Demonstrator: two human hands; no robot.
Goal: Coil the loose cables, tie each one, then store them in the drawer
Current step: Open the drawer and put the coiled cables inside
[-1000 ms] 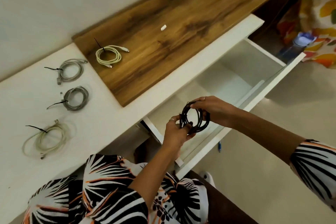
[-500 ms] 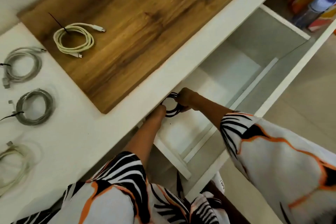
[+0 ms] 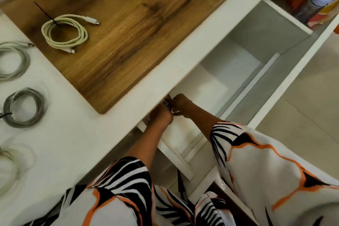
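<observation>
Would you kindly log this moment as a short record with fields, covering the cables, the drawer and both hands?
drawer: open, white inside
black cable: coiled, held low in the drawer, partly hidden under the desk edge
left hand: grips the black cable
right hand: grips the black cable
cream cable: coiled and tied, on the wooden panel
grey cables: two coils on the white top

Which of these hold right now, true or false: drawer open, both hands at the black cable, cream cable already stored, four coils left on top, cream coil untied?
1. The drawer is open. True.
2. Both the left hand and right hand hold the black cable. True.
3. The cream cable lies in the drawer. False: on the wooden board.
4. Four coils lie on top. True.
5. The cream coil is untied. False: a black tie binds it.
</observation>
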